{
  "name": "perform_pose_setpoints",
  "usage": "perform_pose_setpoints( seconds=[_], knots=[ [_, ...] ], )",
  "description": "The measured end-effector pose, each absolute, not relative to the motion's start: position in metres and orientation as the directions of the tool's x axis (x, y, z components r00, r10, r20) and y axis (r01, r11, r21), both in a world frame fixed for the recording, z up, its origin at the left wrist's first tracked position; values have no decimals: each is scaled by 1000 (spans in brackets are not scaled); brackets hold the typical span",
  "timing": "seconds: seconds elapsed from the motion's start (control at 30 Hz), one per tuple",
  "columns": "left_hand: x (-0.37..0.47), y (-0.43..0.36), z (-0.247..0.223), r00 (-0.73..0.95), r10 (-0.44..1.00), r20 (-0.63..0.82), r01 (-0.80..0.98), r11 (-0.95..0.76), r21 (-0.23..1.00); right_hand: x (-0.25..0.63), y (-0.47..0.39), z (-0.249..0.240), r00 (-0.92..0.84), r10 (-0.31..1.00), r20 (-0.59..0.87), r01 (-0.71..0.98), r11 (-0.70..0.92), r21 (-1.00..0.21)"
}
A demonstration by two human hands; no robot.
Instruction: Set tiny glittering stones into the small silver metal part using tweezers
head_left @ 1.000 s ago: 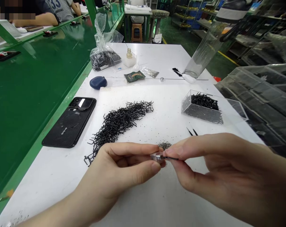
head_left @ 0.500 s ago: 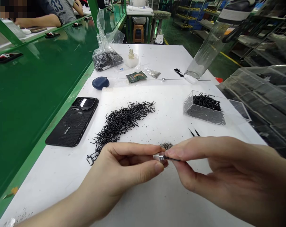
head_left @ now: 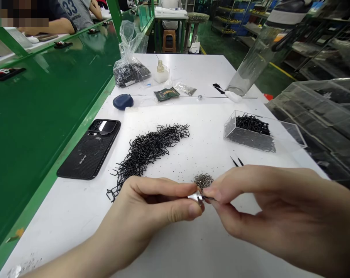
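Silver metal piece (head_left: 195, 197) between left hand (head_left: 151, 212)'s fingertips, right hand (head_left: 258, 204) just beside.

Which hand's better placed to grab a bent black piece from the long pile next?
Left, I'd say: the left hand sits close beside the long black pile, while the right hand is farther away. Both are busy, though: the left pinches a small silver part and the right a thin dark piece.
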State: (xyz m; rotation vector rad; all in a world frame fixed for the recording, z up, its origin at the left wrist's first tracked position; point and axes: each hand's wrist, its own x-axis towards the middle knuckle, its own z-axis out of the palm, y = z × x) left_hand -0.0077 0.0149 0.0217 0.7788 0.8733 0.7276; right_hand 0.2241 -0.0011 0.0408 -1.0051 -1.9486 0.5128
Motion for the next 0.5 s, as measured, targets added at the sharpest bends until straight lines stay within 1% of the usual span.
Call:
perform_pose_setpoints(
  seconds=[0.13, 0.33, 0.5],
  knots=[
    [-6, 14, 24, 451, 820, -351, -257, 496, 829, 224, 2, 40, -314, 821, 476, 388, 569, -725],
    [-8, 14, 23, 433, 818, -379, -228, 506, 832, 222, 5, 40, -310, 825, 473, 312, 558, -769],
    [-8, 14, 25, 445, 813, -375, -249, 515, 820, 222, 4, 37, -292, 833, 471, 241, 540, -806]
  ],
)
